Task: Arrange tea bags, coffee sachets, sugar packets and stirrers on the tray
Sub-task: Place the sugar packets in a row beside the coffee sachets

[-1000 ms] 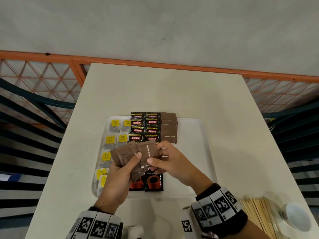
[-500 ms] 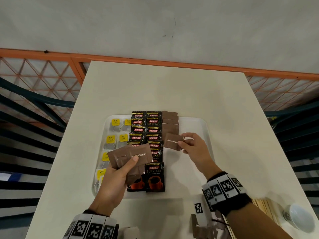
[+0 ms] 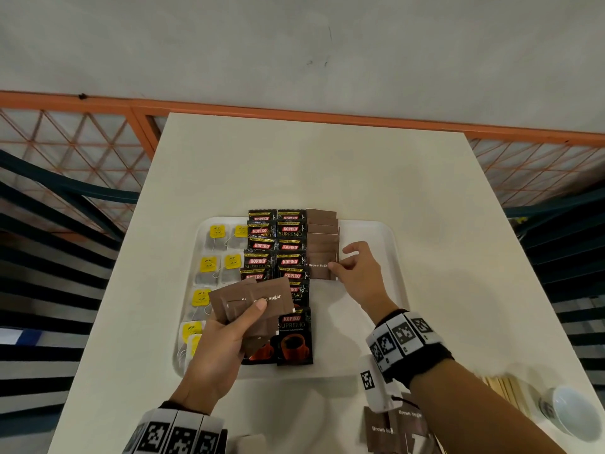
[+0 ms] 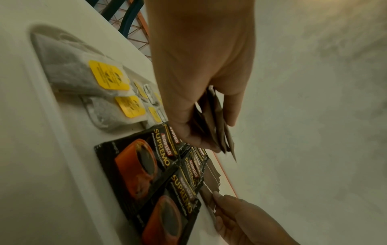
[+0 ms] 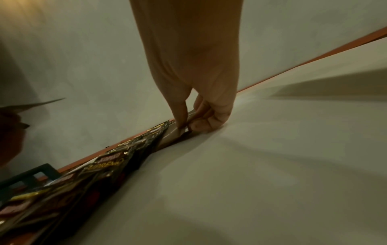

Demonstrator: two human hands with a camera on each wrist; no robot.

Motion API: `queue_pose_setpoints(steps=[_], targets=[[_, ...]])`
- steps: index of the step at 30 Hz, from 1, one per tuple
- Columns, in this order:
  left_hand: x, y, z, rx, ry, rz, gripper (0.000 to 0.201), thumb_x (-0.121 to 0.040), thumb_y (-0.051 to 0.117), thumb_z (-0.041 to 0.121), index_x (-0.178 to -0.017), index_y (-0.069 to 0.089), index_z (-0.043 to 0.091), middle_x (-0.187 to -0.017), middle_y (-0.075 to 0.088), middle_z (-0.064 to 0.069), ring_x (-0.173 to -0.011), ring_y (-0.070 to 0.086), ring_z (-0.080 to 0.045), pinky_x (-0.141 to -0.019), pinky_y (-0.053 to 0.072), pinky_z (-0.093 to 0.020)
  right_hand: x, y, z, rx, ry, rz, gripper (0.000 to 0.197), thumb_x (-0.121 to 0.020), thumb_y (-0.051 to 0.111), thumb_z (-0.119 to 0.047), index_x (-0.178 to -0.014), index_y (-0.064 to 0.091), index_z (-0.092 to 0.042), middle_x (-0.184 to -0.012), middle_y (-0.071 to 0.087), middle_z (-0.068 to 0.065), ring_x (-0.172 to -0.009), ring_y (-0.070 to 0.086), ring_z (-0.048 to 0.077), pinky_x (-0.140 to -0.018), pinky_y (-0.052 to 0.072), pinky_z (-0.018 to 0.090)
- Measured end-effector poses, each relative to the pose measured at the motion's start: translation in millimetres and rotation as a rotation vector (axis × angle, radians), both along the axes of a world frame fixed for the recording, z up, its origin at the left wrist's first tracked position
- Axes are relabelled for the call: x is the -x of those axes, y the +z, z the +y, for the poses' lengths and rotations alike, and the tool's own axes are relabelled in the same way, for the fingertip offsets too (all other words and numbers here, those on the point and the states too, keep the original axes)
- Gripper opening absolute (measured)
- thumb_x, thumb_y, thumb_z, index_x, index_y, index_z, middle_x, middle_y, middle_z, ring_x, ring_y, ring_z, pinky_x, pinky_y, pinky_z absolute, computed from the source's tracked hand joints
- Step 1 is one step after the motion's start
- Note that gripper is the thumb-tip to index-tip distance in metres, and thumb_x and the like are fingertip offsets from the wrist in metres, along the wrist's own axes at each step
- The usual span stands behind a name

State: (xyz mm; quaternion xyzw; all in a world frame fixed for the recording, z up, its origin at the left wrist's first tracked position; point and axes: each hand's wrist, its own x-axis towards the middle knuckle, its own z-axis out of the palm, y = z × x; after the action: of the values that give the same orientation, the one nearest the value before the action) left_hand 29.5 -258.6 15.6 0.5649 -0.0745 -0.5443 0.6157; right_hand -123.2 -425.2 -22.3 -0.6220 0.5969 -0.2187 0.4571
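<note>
I think the job is more than half done. The white tray (image 3: 389, 244) on the tabletop (image 3: 311, 165) already has tea bags (image 3: 209, 267) on its left side, black coffee sachets (image 3: 278, 257) in the middle and a row of brown sugar packets (image 3: 322, 237) next to them. My right hand (image 3: 360, 273) pinches the sugar packet (image 3: 319, 267) at the near end of that row. My left hand (image 3: 219, 348) grips more sugar packets (image 3: 252, 303) above the tray. The stirrers (image 3: 504, 391) still lie off the tray, beside a white cup (image 3: 569, 411).
</note>
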Motion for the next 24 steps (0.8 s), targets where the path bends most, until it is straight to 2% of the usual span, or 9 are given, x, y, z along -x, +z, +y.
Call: queue_pose_setpoints(steps=[5,7,9,11,14,16,18,21,24], targets=[[4,-1,-1,-0.007,-0.013,0.009,0.034,-0.081,0.062,0.008,-0.113,0.061,0.018,-0.089,0.075,0.000,-0.076,0.071,-0.012,-0.055,0.056,-0.026,-2,-3,4,0.065,-0.034,0.071,0.034,-0.082,0.068,-0.017,-0.105,0.044,-0.014,-0.084,0.054,0.008,-0.077,0.052,0.018,-0.060,0.035,0.013],[6,-1,-3,-0.009,-0.022,0.005,0.032,-0.081,0.063,0.009,-0.110,0.062,0.020,-0.089,0.075,0.000,-0.078,0.071,-0.013,-0.058,0.057,-0.026,-5,8,11,0.088,-0.004,0.078,0.026,-0.085,0.064,-0.022,-0.103,0.047,-0.016,-0.084,0.053,0.003,-0.074,0.050,0.013,-0.060,0.034,0.012],[7,-2,-4,-0.006,-0.026,0.005,0.029,-0.080,0.064,0.010,-0.107,0.064,0.019,-0.088,0.075,0.000,-0.078,0.072,-0.013,-0.057,0.057,-0.025,-10,24,23,0.048,0.119,0.028,0.014,-0.090,0.057,-0.029,-0.098,0.051,-0.019,-0.081,0.055,-0.005,-0.072,0.050,0.004,-0.062,0.036,0.011],[9,-1,-6,0.002,-0.028,-0.004,0.025,-0.081,0.063,0.009,-0.103,0.065,0.021,-0.085,0.076,0.000,-0.077,0.072,-0.012,-0.056,0.057,-0.025,-14,40,39,-0.039,0.310,-0.068,0.014,-0.092,0.052,-0.035,-0.095,0.055,-0.022,-0.079,0.056,-0.010,-0.071,0.052,0.001,-0.064,0.038,0.012],[10,2,-8,0.027,-0.041,-0.029,0.024,-0.081,0.061,0.008,-0.099,0.065,0.024,-0.083,0.076,0.000,-0.077,0.072,-0.012,-0.059,0.057,-0.025,-17,49,57,-0.113,0.496,-0.180,0.007,-0.090,0.056,-0.028,-0.088,0.058,-0.022,-0.073,0.056,-0.012,-0.061,0.052,-0.006,-0.058,0.040,0.009],[11,3,-6,0.025,-0.037,-0.036,0.024,-0.079,0.063,0.013,-0.100,0.065,0.024,-0.086,0.075,-0.001,-0.078,0.072,-0.013,-0.060,0.058,-0.025,-16,46,60,-0.130,0.491,-0.229,0.005,-0.089,0.059,-0.022,-0.089,0.062,-0.018,-0.074,0.060,-0.004,-0.058,0.053,-0.002,-0.055,0.042,0.012],[9,2,-4,0.011,-0.025,-0.032,0.030,-0.077,0.063,0.018,-0.106,0.063,0.022,-0.090,0.075,-0.002,-0.080,0.071,-0.014,-0.062,0.057,-0.028,-14,43,59,-0.149,0.450,-0.236,0.016,-0.089,0.059,-0.020,-0.098,0.064,-0.008,-0.076,0.061,0.005,-0.061,0.054,0.004,-0.057,0.047,0.017],[6,0,0,-0.011,-0.022,-0.020,0.026,-0.084,0.060,0.017,-0.110,0.062,0.019,-0.089,0.074,-0.004,-0.076,0.071,-0.014,-0.061,0.056,-0.030,-6,36,51,-0.214,0.371,-0.246,0.017,-0.092,0.053,-0.013,-0.098,0.060,0.001,-0.078,0.061,0.005,-0.068,0.057,0.010,-0.065,0.051,0.018],[4,0,4,-0.024,-0.025,0.017,0.026,-0.087,0.056,0.018,-0.113,0.062,0.015,-0.099,0.072,-0.015,-0.082,0.071,-0.020,-0.060,0.056,-0.029,6,25,42,-0.244,0.283,-0.223,0.014,-0.093,0.051,-0.009,-0.100,0.060,-0.001,-0.091,0.064,0.005,-0.079,0.059,0.014,-0.073,0.053,0.023]])
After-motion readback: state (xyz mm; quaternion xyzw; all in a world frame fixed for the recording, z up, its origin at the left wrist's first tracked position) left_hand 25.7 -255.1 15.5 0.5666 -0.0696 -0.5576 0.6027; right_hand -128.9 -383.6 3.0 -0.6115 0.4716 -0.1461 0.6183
